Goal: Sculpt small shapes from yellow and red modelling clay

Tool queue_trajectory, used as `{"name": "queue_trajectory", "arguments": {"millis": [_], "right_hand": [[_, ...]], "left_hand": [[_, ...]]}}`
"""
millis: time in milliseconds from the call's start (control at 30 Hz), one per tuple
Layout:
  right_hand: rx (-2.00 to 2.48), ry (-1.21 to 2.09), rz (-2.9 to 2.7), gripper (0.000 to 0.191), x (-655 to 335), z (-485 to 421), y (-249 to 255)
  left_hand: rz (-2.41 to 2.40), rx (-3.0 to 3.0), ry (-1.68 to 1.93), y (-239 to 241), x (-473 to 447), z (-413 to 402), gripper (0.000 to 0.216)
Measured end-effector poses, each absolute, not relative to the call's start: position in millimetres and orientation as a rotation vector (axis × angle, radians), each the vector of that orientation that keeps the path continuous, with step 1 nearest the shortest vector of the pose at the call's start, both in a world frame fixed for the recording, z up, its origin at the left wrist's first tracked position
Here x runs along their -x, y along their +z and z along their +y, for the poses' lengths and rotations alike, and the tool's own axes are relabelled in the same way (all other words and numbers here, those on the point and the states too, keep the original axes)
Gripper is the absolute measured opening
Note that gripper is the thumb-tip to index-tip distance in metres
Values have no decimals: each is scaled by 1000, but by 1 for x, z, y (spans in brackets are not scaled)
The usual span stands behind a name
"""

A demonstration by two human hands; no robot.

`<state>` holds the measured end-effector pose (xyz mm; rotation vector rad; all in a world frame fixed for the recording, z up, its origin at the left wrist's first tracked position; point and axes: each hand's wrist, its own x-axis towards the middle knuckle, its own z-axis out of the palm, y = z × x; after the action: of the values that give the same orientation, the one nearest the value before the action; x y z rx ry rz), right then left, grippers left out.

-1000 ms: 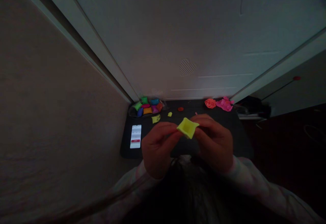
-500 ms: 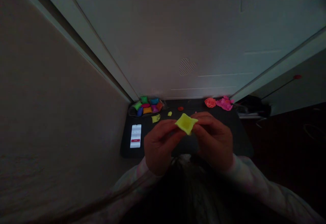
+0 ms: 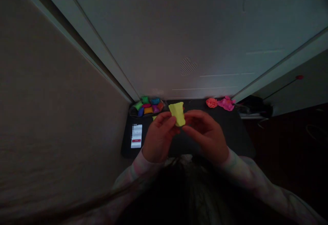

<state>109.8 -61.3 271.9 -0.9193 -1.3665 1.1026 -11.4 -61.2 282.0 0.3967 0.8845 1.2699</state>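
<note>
Yellow clay piece (image 3: 176, 113), soft and folded into a rough cup shape: held in the air at centre frame, above the far half of the dark worktop (image 3: 238, 132), standing roughly upright.

Left hand (image 3: 156, 139): fingers (image 3: 166, 118) pinched narrow on the left edge of the yellow clay piece. Right hand (image 3: 206, 136): fingers (image 3: 191, 115) closed on its right edge. The two hands are close together with only the clay between them, and both wrists are in pale sleeves at lower centre.

On the worktop:
- Heap of small bright clay packets (image 3: 148, 107) (green, blue, red, orange, purple) at the far left corner, just up and left of the hands.
- White-screened phone (image 3: 136, 136), lying flat at the left edge, just beside the left hand.
- Coral clay lump (image 3: 211, 102) and ragged pink clay lump (image 3: 226, 104), touching or nearly so, at the far right corner, well apart from the packets.

Behind the worktop a pale panelled door (image 3: 192, 40) fills the upper frame. The lighting is dim, so fine surface detail on the clay cannot be told.
</note>
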Motion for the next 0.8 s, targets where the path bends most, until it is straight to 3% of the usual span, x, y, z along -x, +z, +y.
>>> {"name": "queue_trajectory", "arguments": {"millis": [233, 800], "right_hand": [[1001, 732, -1650, 15, -114, -55, 264], [997, 649, -1693, 15, -115, -54, 262]], "left_hand": [[871, -297, 1204, 281, 12, -60, 17], [723, -285, 1081, 277, 14, -59, 15]]}}
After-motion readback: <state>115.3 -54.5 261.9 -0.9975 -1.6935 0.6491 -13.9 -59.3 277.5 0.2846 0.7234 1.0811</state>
